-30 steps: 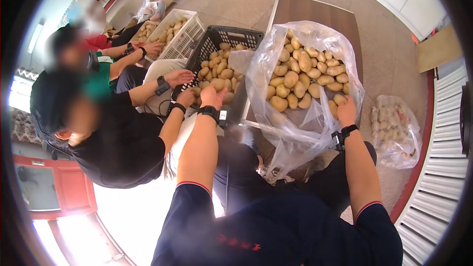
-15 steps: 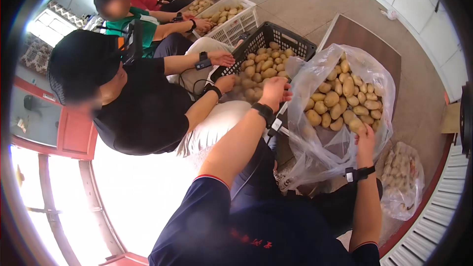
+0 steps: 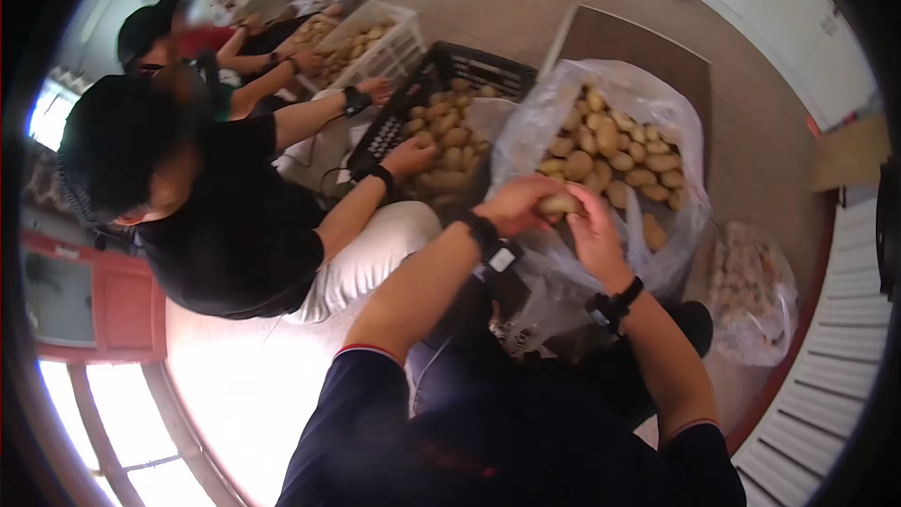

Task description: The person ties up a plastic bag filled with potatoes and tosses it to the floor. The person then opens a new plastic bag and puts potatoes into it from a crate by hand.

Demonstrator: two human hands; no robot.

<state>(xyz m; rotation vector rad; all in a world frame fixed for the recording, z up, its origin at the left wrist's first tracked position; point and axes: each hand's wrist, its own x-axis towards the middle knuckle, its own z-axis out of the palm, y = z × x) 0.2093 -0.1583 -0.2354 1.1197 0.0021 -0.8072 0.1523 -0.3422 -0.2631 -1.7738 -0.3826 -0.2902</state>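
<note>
In front of me one potato (image 3: 560,204) is held between my two hands, over the near edge of a clear plastic bag (image 3: 692,131). My left hand (image 3: 518,207) grips its left end, while the fingers of my right hand (image 3: 597,233) close on its right end. Inside the bag, just beyond my hands, lies a heap of potatoes (image 3: 608,139). Left of the bag stands a black plastic crate (image 3: 502,72), also with potatoes in it.
A co-worker in a black shirt (image 3: 235,216) sits close on my left, one hand on the crate's potatoes. Beyond are other people and a white crate (image 3: 405,54) of potatoes. A second plastic bag (image 3: 751,296) lies on the floor to my right.
My right hand has moved left from the bag with a potato and met my left hand, which now grips it too. The whole view has shifted.
</note>
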